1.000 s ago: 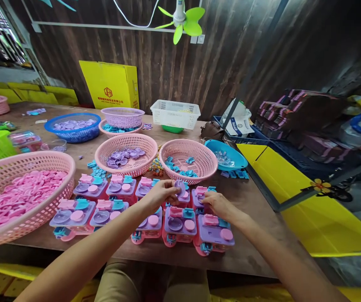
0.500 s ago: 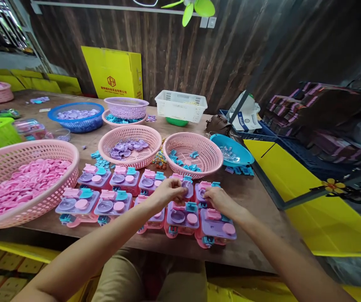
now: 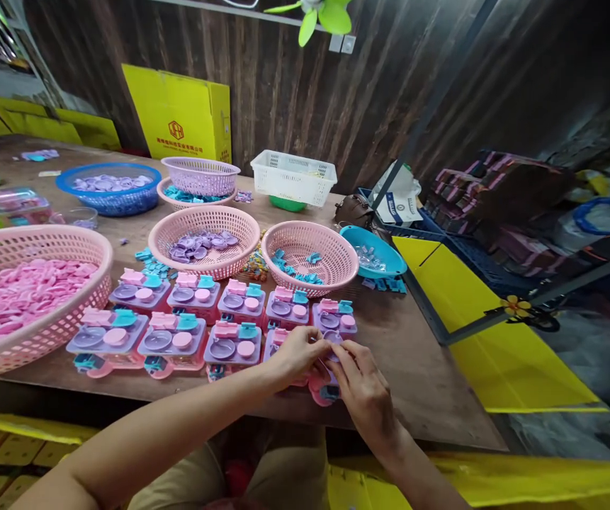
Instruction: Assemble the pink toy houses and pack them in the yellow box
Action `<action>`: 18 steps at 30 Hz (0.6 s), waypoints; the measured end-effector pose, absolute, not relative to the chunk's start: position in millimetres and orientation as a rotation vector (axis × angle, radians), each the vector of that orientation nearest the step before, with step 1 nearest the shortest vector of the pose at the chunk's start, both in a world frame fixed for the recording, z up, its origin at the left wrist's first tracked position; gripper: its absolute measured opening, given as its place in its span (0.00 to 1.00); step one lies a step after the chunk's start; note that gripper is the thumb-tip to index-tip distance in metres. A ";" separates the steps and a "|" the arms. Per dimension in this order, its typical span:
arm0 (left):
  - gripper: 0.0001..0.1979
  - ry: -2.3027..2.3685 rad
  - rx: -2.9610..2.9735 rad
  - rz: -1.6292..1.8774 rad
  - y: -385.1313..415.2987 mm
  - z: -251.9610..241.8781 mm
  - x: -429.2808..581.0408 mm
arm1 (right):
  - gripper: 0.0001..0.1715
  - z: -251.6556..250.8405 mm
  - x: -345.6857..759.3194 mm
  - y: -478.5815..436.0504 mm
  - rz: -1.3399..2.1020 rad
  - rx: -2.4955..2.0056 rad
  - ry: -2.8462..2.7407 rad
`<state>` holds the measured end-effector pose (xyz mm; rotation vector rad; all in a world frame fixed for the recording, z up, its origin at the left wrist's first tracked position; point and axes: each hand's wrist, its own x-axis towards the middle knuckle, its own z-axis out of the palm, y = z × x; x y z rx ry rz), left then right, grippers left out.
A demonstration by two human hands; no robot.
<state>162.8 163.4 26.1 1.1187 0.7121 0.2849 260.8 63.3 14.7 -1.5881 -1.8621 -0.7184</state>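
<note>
Two rows of small purple-and-pink toy units [image 3: 233,301] sit on the wooden table [image 3: 421,368] near its front edge. My left hand [image 3: 297,352] and my right hand [image 3: 360,386] meet over the front-right toy unit [image 3: 322,387], both with fingers curled and pinching at its top. That unit is mostly hidden under my hands; only its pink lower edge shows. What the fingertips pinch is too small to make out.
A large pink basket of pink discs [image 3: 23,297] stands at the left. Behind the toys are a pink basket of purple discs [image 3: 203,241], a pink basket of blue clips [image 3: 309,258], a blue bowl [image 3: 373,258], a blue basket [image 3: 108,188] and a white crate [image 3: 294,177].
Both hands have drawn back from the rear-row toy units to the front-right unit near the table edge. The camera has shifted, so the table sits lower and further left.
</note>
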 end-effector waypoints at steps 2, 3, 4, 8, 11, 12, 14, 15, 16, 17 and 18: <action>0.14 0.642 1.082 0.204 151.5 24.0 166.3 | 0.10 7.6 268.9 57.5 -0.675 -1.626 -1.814; 0.15 0.602 1.092 0.160 146.6 23.0 166.3 | 0.09 4.3 274.4 54.5 -0.622 -1.634 -1.793; 0.15 0.572 1.140 0.133 142.3 21.8 165.1 | 0.09 1.1 280.3 51.4 -0.552 -1.636 -1.775; 0.08 0.551 1.797 0.254 127.7 8.2 150.9 | 0.08 -11.3 303.3 40.5 -0.192 -1.557 -1.825; 0.07 0.468 2.380 0.389 118.9 -11.1 138.9 | 0.11 -16.9 316.1 38.3 -0.025 -1.474 -1.988; 0.08 0.430 2.508 0.431 117.1 -17.8 136.4 | 0.12 -17.1 319.2 39.2 -0.025 -1.464 -2.051; 0.10 0.362 2.700 0.564 115.6 -29.4 134.0 | 0.14 -14.6 323.2 42.7 -0.113 -1.451 -2.167; 0.12 0.325 2.776 0.642 115.6 -34.0 134.0 | 0.14 -12.4 324.1 44.8 -0.175 -1.451 -2.221; 0.13 0.282 2.840 0.704 116.0 -37.5 134.5 | 0.15 -10.0 324.5 46.8 -0.233 -1.449 -2.267; 0.14 0.241 2.892 0.737 116.4 -40.2 135.4 | 0.15 -7.6 324.4 48.4 -0.277 -1.450 -2.302; 0.14 0.214 2.931 0.734 116.6 -42.0 136.4 | 0.16 -5.7 324.0 49.4 -0.300 -1.456 -2.325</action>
